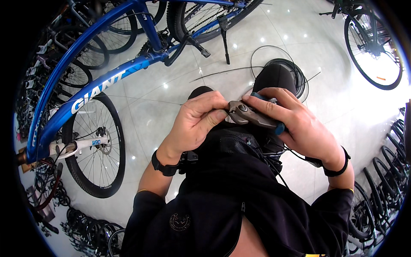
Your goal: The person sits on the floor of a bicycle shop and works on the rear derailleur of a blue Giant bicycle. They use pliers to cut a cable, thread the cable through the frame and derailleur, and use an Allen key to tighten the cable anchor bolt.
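My right hand is closed around the teal handles of a pair of cable cutters, whose grey metal jaws point left. Thumb and forefinger of my left hand pinch together right at the jaws, on what looks like the end of a thin dark cable; most of it is hidden by the fingers. Both hands are held above my lap. On the floor past my knee lies a coil of black cable, with loose ends spreading to either side.
A blue bicycle frame stands at the left and far side, its front wheel turned sideways and its kickstand down. Another bicycle wheel is at the far right. Rows of bicycle tyres line the right edge. The floor is pale tile.
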